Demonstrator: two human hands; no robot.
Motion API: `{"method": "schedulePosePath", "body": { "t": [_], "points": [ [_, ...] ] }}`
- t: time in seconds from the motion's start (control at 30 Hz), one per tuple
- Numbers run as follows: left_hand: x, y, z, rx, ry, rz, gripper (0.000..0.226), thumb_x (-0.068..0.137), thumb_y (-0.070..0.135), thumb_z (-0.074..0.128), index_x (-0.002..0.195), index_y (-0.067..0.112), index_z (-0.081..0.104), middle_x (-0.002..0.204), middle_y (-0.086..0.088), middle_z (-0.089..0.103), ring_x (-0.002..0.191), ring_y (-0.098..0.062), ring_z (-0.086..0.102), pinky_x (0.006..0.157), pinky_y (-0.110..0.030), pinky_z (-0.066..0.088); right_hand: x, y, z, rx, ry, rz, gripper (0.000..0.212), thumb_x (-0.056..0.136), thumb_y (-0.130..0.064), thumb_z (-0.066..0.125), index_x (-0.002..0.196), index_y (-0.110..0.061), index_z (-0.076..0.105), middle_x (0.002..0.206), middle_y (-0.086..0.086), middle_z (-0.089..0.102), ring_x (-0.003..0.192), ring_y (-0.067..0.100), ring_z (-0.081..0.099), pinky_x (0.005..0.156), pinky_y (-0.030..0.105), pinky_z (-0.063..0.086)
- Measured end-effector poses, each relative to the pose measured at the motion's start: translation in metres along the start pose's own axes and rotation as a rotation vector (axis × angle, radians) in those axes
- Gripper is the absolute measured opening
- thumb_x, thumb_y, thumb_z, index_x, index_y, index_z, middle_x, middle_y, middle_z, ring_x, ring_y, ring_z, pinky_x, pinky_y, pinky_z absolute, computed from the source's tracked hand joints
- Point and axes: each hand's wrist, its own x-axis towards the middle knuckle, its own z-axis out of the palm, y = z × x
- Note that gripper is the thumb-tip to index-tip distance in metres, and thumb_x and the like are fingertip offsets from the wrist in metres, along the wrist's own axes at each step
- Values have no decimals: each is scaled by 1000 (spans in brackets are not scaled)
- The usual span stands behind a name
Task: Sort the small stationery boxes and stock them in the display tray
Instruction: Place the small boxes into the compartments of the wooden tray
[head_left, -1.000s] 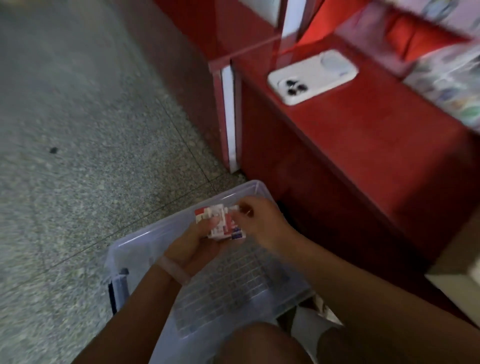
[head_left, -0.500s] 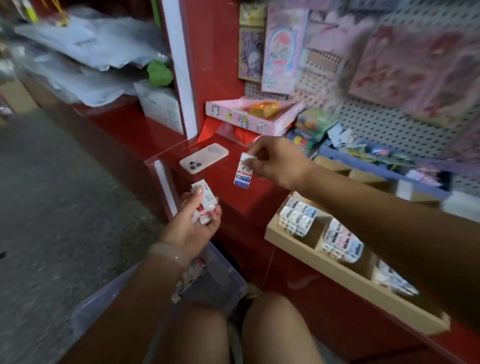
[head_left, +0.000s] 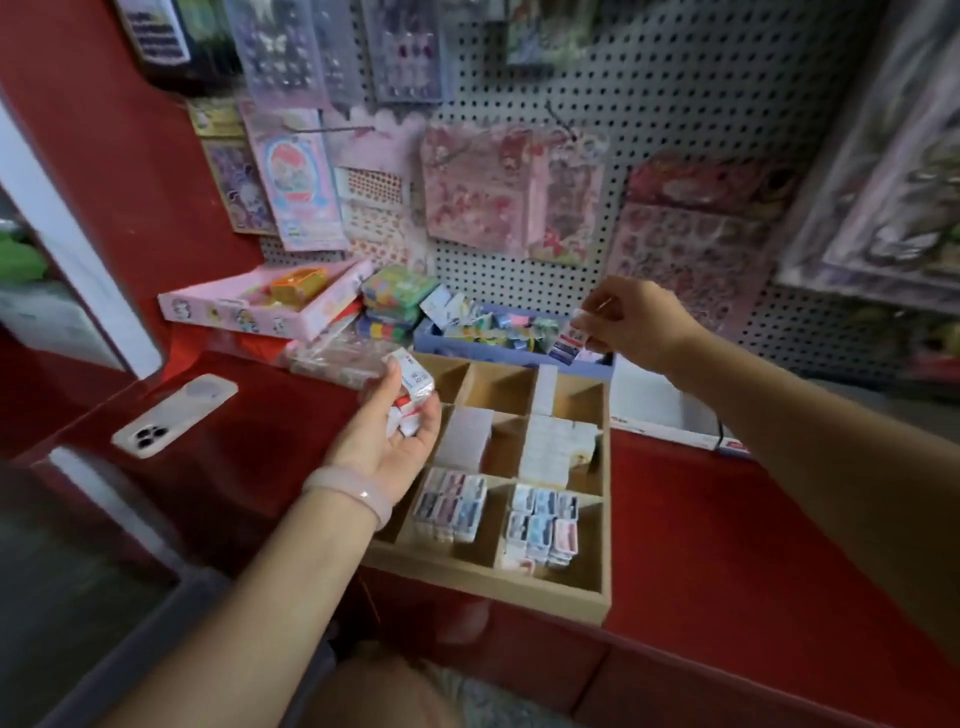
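Head view, wooden tray compartments holding small boxes

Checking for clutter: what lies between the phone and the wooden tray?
In the head view, the left hand gripping small boxes hangs between phone and wooden tray; beneath, bare red counter.

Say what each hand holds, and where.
Left hand cups several small red-and-white boxes in its palm; right hand pinches one blue-and-white box by its top end.

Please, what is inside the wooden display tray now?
The wooden display tray holds small boxes in its two near compartments and white stacks in the middle ones. The far compartments look empty; the left hand covers the left side.
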Motion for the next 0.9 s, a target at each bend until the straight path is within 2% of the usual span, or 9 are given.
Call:
{"method": "schedulePosePath", "body": {
  "t": [0.1,0.2,0.27,0.37,0.53,0.63,0.7,0.8,0.9],
  "points": [
    [23,-15,1,117,61,8,28,84,25,63,106,9,57,82,-4,57,75,-13,54,46,-16,49,6,41,1,1,76,120,15,92,-19,58,97,-5,58,84,10,63,73,21,58,54,22,42],
    [42,-23,-4,205,74,-13,27,90,26,58,113,15,51,82,-3,58,75,-12,53,44,-15,48,21,69,23,-30,78,174,18,92,-18,58,100,-2,61,92,16,67,86,30,63,67,30,48],
    [53,-25,-8,263,80,-16,18,91,25,56,106,15,52,80,-3,59,75,-11,54,44,-15,48,31,80,37,-57,55,194,20,93,-20,57,103,-3,60,97,16,67,89,31,62,69,31,45],
    [62,-22,-11,321,98,5,10,91,23,57,87,15,54,64,0,65,72,-12,55,46,-15,48,38,87,51,-95,41,208,22,94,-24,55,108,-7,59,97,12,66,88,29,62,67,30,44],
    [72,-20,-6,317,112,2,11,90,25,58,86,15,55,68,-1,63,68,-11,57,45,-15,48,28,83,45,-49,-27,104,21,94,-24,55,106,-8,58,93,12,67,83,27,63,75,41,53],
    [73,-29,3,323,106,-14,11,92,21,57,84,15,54,76,-4,59,73,-13,54,48,-15,50,13,86,39,-160,-62,44,21,94,-20,54,110,-7,58,101,10,66,89,24,62,78,37,52],
    [70,-36,10,329,96,-28,11,93,18,56,83,14,54,75,-4,62,75,-14,55,50,-17,53,6,94,39,-213,-33,51,20,94,-19,53,110,-8,58,101,9,66,90,24,62,76,34,51],
    [64,-44,11,305,97,-46,16,92,14,55,77,14,53,59,-1,67,77,-14,58,57,-20,55,5,107,42,-235,4,114,17,94,-19,52,107,-9,57,94,11,67,84,26,62,73,35,52],
    [62,-43,2,266,116,-53,18,91,14,57,73,13,54,59,-1,67,80,-15,58,58,-21,56,14,113,51,-223,46,154,13,94,-21,53,102,-11,57,92,11,66,78,25,61,66,34,50]
  ]
}}
